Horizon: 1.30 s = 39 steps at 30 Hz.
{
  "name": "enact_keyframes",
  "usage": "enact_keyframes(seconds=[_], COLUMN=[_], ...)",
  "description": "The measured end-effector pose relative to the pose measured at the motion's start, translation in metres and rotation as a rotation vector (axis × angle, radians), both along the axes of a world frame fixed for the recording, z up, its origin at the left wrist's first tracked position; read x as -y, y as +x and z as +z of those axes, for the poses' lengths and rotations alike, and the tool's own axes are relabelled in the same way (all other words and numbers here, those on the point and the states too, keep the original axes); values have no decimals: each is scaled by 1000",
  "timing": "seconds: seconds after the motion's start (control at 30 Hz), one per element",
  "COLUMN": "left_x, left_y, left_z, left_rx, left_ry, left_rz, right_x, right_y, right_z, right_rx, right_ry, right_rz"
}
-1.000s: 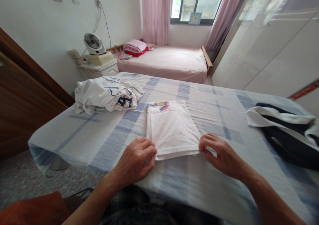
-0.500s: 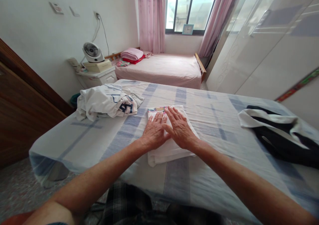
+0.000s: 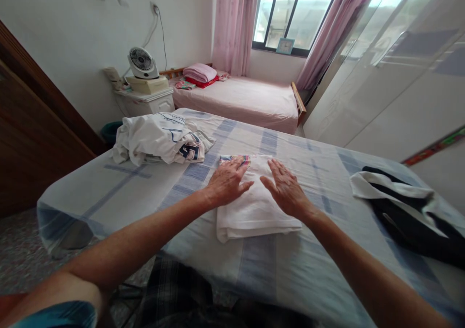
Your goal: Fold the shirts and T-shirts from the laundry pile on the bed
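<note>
Bedroom, check-cloth table [image 3: 119, 192]. Folded white shirt [image 3: 254, 216] at frame centre, long axis running up-frame, away from person. Left hand [image 3: 227, 182] flat on its upper-left part, right hand [image 3: 286, 190] flat on upper-right; fingers extended, pinching nothing. Crumpled white clothes [image 3: 160, 139] upper left, dark garment [image 3: 407, 211] far right, both well apart.

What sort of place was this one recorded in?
Most likely a home bedroom: a pink-covered bed under a window with pink curtains, a glossy wardrobe on the right, and a small fan on a nightstand.
</note>
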State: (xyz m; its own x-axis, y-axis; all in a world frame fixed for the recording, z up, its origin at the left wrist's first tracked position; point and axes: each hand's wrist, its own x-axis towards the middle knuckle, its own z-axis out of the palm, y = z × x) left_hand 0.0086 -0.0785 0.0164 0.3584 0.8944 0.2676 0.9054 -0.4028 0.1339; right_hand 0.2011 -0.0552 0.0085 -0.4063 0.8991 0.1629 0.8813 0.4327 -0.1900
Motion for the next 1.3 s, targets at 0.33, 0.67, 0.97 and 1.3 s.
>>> enact_keyframes(seconds=[0.33, 0.67, 0.97, 1.3], left_x=[-52, -64, -106, -96], left_y=[-8, -31, -65, -63], left_z=[-50, -35, -7, 10], left_rx=[32, 271, 440, 852], left_ry=[-118, -147, -427, -590], left_rz=[163, 254, 219, 99], right_x=[-58, -81, -107, -114], right_y=[-18, 42, 10, 10], right_z=[-41, -28, 1, 23], right_rx=[52, -49, 1, 25], right_ry=[-87, -130, -125, -193], right_rz=[4, -174, 27, 1])
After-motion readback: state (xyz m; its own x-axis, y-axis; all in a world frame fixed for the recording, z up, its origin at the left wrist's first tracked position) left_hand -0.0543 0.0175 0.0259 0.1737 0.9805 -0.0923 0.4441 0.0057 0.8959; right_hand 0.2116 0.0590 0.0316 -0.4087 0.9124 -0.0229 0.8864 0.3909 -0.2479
